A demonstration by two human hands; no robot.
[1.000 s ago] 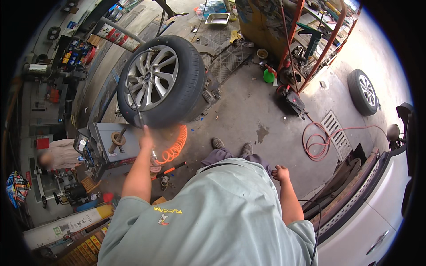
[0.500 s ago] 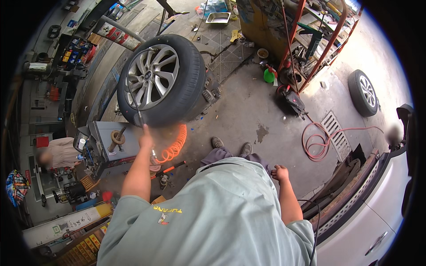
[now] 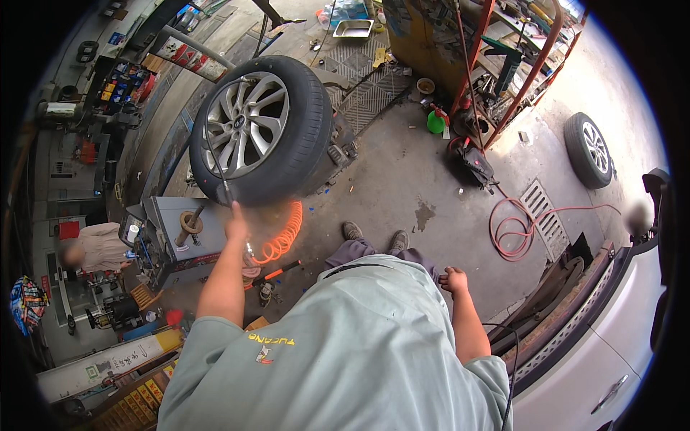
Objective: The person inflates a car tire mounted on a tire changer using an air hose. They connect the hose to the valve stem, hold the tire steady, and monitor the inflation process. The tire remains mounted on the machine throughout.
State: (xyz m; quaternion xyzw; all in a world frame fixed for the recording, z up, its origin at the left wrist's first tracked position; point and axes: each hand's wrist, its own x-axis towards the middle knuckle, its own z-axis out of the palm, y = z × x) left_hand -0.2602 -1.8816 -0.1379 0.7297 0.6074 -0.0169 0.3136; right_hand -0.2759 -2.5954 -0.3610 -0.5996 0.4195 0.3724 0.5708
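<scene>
My left hand (image 3: 236, 226) reaches forward, its fingers closed round the lower end of a dark air hose (image 3: 210, 147). That hose curves up across the wheel's face to near the top of the rim. The wheel, a black tyre (image 3: 305, 136) on a silver alloy rim (image 3: 269, 129), stands tilted in front of me. Below my left hand hangs an orange coiled air hose (image 3: 287, 241) with a metal fitting. My right hand (image 3: 453, 280) hangs by my right side, its fingers curled in, with nothing seen in them.
Left of the wheel stands a grey machine cabinet (image 3: 176, 233); a person (image 3: 100, 248) is beyond it. A red hose (image 3: 503, 230) lies coiled by a floor grate (image 3: 545, 219). Another wheel (image 3: 589, 151) stands far right, a silver car (image 3: 604, 345) nearer. A cluttered red rack (image 3: 528, 79) is ahead.
</scene>
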